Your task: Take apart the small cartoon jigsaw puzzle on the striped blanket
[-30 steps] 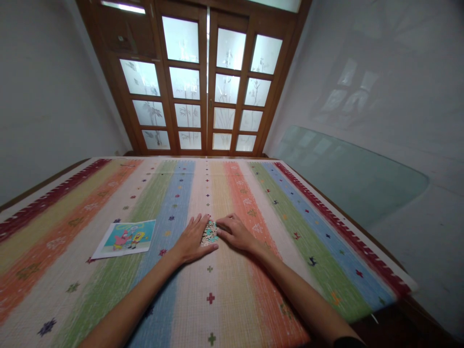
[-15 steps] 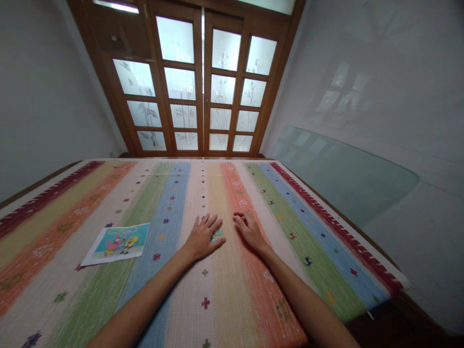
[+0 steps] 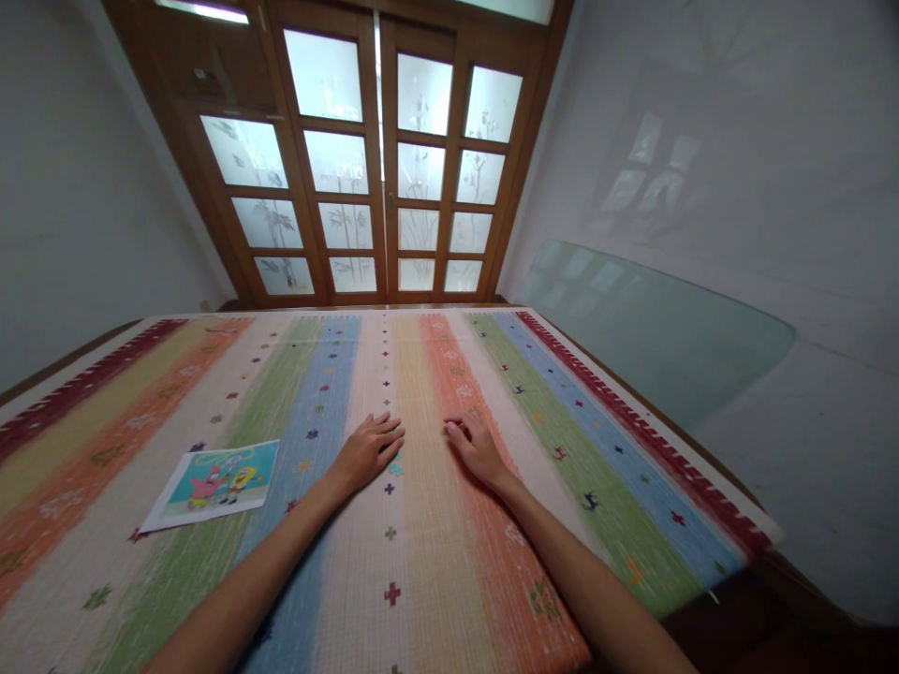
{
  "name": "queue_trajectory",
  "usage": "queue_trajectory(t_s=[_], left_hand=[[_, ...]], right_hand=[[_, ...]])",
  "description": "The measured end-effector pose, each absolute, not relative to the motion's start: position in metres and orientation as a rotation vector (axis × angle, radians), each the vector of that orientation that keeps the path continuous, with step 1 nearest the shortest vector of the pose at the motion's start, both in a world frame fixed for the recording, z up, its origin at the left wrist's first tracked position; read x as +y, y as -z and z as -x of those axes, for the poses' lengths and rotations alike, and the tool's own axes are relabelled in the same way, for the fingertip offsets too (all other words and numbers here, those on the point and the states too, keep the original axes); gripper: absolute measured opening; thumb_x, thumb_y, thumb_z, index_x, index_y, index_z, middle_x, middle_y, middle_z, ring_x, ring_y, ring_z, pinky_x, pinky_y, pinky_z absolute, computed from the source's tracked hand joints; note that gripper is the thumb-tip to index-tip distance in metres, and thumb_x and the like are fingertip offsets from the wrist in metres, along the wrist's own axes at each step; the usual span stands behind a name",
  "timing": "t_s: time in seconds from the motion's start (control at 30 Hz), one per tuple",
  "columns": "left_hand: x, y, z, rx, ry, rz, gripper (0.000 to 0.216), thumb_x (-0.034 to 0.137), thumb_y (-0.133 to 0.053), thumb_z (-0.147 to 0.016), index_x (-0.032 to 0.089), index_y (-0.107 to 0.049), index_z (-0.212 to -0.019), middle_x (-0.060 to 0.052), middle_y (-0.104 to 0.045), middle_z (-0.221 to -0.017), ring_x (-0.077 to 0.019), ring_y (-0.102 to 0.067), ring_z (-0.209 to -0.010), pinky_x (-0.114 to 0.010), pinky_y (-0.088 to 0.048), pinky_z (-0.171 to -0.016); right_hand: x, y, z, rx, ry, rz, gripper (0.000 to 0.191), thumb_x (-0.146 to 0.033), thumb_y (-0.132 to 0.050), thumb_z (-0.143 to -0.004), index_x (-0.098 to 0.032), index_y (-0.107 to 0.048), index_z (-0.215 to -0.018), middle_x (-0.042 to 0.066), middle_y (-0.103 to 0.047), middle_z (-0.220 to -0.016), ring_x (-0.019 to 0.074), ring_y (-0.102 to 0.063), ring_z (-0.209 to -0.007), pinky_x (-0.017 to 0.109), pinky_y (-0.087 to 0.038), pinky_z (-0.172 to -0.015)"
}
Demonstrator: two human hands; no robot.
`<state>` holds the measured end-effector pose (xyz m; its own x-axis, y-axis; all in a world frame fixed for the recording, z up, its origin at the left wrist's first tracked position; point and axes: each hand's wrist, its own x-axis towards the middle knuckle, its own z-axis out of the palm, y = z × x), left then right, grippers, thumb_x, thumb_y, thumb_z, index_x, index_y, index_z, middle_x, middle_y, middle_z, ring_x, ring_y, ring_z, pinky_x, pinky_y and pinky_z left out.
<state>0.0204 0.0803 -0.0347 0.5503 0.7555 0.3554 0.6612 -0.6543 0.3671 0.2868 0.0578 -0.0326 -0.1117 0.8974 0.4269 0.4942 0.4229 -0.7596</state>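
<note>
My left hand (image 3: 369,451) lies palm down on the striped tablecloth (image 3: 428,562), its fingers stretched out. Small teal pieces (image 3: 396,466) show beside its thumb and partly beneath it; their exact kind is too small to make out. To the right, my right hand (image 3: 476,447) rests on the orange stripe with its fingers curled in and the thumb against them. Whatever may be inside those fingers is hidden. A printed cartoon picture (image 3: 217,482) on white paper lies flat to the left of my left hand, apart from it.
The cloth covers a large table whose right edge (image 3: 674,412) runs along a white wall (image 3: 737,140). A pale green glass-like panel (image 3: 653,328) is beyond that edge. Wooden doors with frosted panes (image 3: 344,173) stand behind the far edge.
My left hand has slid to the left, and its spread fingers have drawn closer together. My right hand stays near the same place, with its fingers curled. The view has shifted slightly.
</note>
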Motion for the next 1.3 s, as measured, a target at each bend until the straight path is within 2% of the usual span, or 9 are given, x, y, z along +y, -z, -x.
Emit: queue_trajectory(t_s=[0.27,0.37,0.5,0.67,0.8,0.93,1.03,1.2,1.3], left_hand=[[0.103,0.032,0.033,1.462,-0.723,-2.521,0.043,0.041,-0.040,-0.103,0.021,-0.075,-0.119,-0.011,-0.070,-0.136,-0.0312,-0.058,-0.136,-0.057,-0.039,-0.117],[0.097,0.031,0.038,1.512,-0.674,-2.527,0.050,0.053,-0.045,-0.101,0.020,-0.071,-0.127,-0.013,-0.064,-0.143,-0.0344,-0.052,-0.140,-0.059,-0.036,-0.118],[0.079,0.030,0.024,1.532,-0.621,-2.561,0.082,0.077,-0.062,-0.082,0.019,-0.063,-0.140,-0.019,-0.054,-0.152,-0.0453,-0.042,-0.145,-0.070,-0.022,-0.120],[0.066,0.025,0.000,1.486,-0.610,-2.668,0.101,0.086,-0.067,-0.069,0.021,-0.057,-0.146,-0.018,-0.046,-0.159,-0.0485,-0.028,-0.151,-0.074,-0.002,-0.120],[0.069,0.023,-0.007,1.541,-0.615,-2.689,0.084,0.077,-0.066,-0.079,0.022,-0.059,-0.143,-0.016,-0.047,-0.158,-0.0450,-0.030,-0.151,-0.070,-0.003,-0.123],[0.078,0.027,0.000,1.735,-0.639,-2.589,0.056,0.053,-0.054,-0.096,0.018,-0.060,-0.141,-0.019,-0.046,-0.159,-0.0458,-0.031,-0.151,-0.076,-0.004,-0.120],[0.083,0.030,0.007,1.846,-0.619,-2.507,0.049,0.043,-0.043,-0.102,0.018,-0.059,-0.142,-0.019,-0.048,-0.157,-0.0459,-0.036,-0.148,-0.079,-0.013,-0.116],[0.089,0.032,0.007,1.948,-0.547,-2.411,0.066,0.062,-0.046,-0.099,0.017,-0.056,-0.145,-0.021,-0.047,-0.157,-0.0502,-0.037,-0.146,-0.080,-0.019,-0.113],[0.094,0.031,0.004,1.982,-0.505,-2.381,0.065,0.061,-0.048,-0.099,0.015,-0.057,-0.144,-0.023,-0.046,-0.157,-0.0499,-0.038,-0.146,-0.077,-0.022,-0.114]], right_hand=[[0.057,0.034,-0.286,-1.814,-0.535,1.202,0.028,-0.038,-0.048,-0.101,-0.020,-0.069,-0.096,0.009,-0.069,-0.096,0.0238,-0.060,-0.095,0.039,-0.049,-0.091],[0.057,0.034,-0.286,-1.832,-0.534,1.194,0.028,-0.037,-0.047,-0.102,-0.020,-0.068,-0.095,0.009,-0.069,-0.095,0.0239,-0.061,-0.094,0.039,-0.049,-0.091],[0.057,0.035,-0.285,-1.850,-0.531,1.190,0.027,-0.037,-0.047,-0.102,-0.019,-0.068,-0.095,0.009,-0.069,-0.096,0.0239,-0.061,-0.093,0.040,-0.049,-0.090],[0.056,0.034,-0.286,-1.863,-0.518,1.188,0.027,-0.037,-0.047,-0.102,-0.020,-0.067,-0.094,0.008,-0.068,-0.094,0.0235,-0.060,-0.093,0.039,-0.048,-0.090],[0.056,0.034,-0.286,-1.869,-0.505,1.190,0.027,-0.038,-0.047,-0.102,-0.021,-0.066,-0.092,0.008,-0.068,-0.094,0.0239,-0.060,-0.093,0.038,-0.047,-0.089],[0.056,0.035,-0.286,-1.887,-0.500,1.185,0.027,-0.037,-0.049,-0.102,-0.021,-0.066,-0.088,0.008,-0.068,-0.093,0.0237,-0.060,-0.092,0.038,-0.047,-0.088],[0.057,0.035,-0.286,-1.898,-0.499,1.182,0.026,-0.036,-0.050,-0.102,-0.021,-0.066,-0.088,0.008,-0.068,-0.093,0.0234,-0.059,-0.093,0.038,-0.047,-0.088],[0.057,0.034,-0.285,-1.914,-0.498,1.165,0.024,-0.032,-0.052,-0.100,-0.020,-0.067,-0.086,0.009,-0.068,-0.094,0.0240,-0.059,-0.095,0.039,-0.046,-0.090],[0.057,0.034,-0.286,-1.920,-0.495,1.161,0.024,-0.031,-0.052,-0.100,-0.019,-0.067,-0.086,0.009,-0.068,-0.094,0.0239,-0.059,-0.094,0.039,-0.046,-0.090]])
